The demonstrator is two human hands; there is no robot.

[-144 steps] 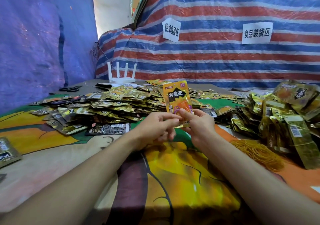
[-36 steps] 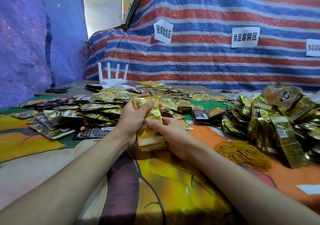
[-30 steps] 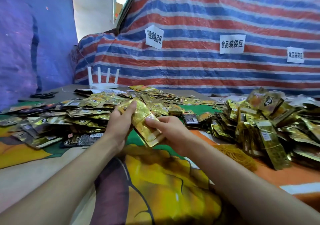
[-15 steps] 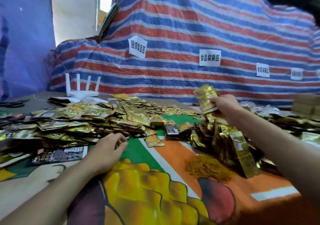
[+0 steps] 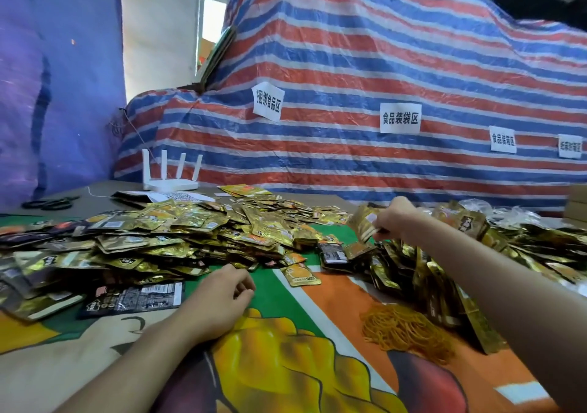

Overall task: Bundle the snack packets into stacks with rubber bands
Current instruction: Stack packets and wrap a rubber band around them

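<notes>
Striped tarp [image 5: 349, 63] hangs behind the printed cloth [image 5: 286, 358] I work on. My right hand [image 5: 394, 219] pinches a gold bundle [image 5: 362, 225] just above the heap of bundles [image 5: 444, 273] on the right; I cannot tell whether a band is round it. My left hand [image 5: 222, 295] rests on the cloth, fingers loosely curled, holding nothing, beside the loose packets [image 5: 158, 238]. If that bundle lands unbanded or slack, I expect it to fan apart, and the slick foil heap could slide onto the rubber bands [image 5: 403, 330] close by.
</notes>
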